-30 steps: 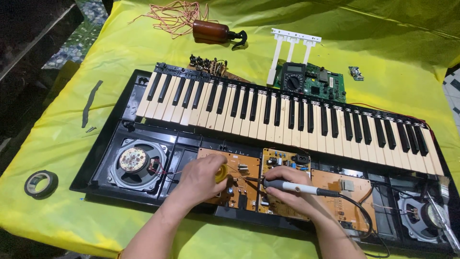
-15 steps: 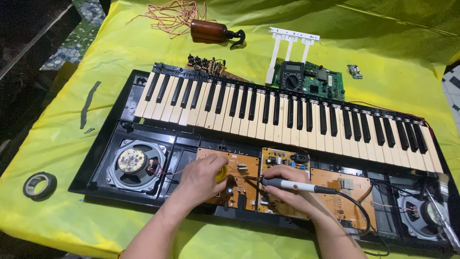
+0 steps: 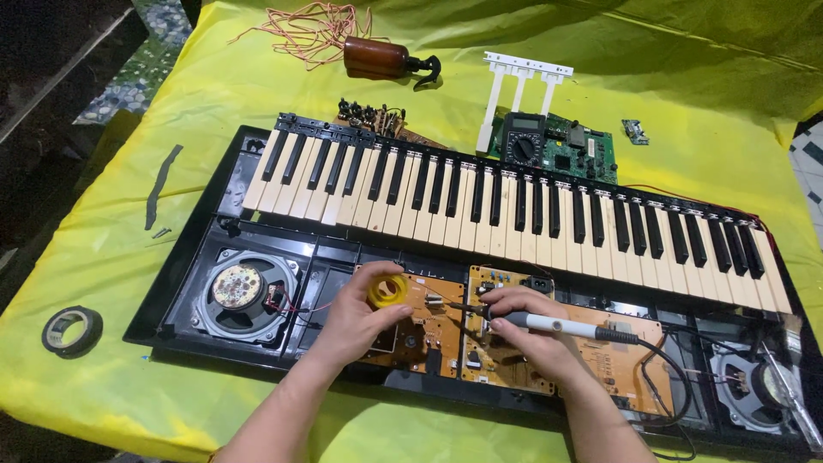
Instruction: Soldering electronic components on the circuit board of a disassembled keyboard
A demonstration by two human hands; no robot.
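Left hand (image 3: 360, 313): closed on yellow solder spool (image 3: 387, 290), now raised above brown circuit board (image 3: 433, 321).
Right hand (image 3: 523, 339): gripping soldering iron (image 3: 549, 324), tip steady at that board.

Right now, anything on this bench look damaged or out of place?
Yes. The left speaker has a rusty, discoloured centre. A strip of white keys lies detached on the yellow cloth behind the keyboard, and loose screws sit near its left end.
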